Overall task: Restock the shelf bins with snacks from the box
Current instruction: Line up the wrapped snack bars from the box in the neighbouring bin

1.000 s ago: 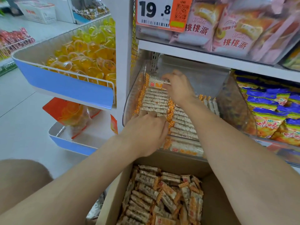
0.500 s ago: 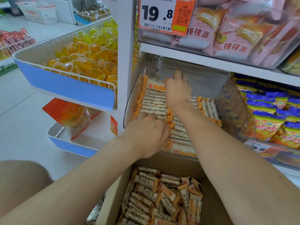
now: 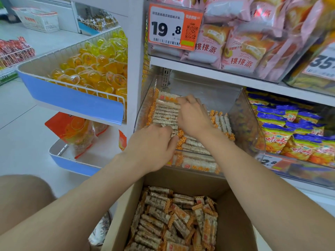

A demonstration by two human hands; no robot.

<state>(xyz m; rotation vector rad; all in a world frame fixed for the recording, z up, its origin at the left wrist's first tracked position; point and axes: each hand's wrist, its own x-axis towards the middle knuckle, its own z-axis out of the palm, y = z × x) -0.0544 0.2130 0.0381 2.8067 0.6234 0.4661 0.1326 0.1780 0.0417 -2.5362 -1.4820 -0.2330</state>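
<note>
A clear plastic shelf bin (image 3: 217,91) holds rows of white snack bars with orange-checked wrapper ends (image 3: 165,113). My left hand (image 3: 154,144) has its fingers curled over the near end of the left row. My right hand (image 3: 192,115) reaches deeper, fingers bent onto the bars at the row's far end, so the row sits between both hands. More bars lie to the right of my right wrist (image 3: 223,124). Below the bin stands an open cardboard box (image 3: 235,223) with several of the same bars (image 3: 174,220) lying loose inside.
A blue-fronted wire basket of yellow jelly cups (image 3: 94,66) juts out at left, with a lower basket of orange packs (image 3: 76,131) beneath. Pink pie packs (image 3: 235,48) and a 19.8 price tag (image 3: 174,28) hang above. Blue-yellow snack bags (image 3: 290,134) fill the neighbouring bin.
My right hand has shifted left and its fingers have bent onto the far bars. My left hand stays at the row's near end. The camera has tilted slightly.
</note>
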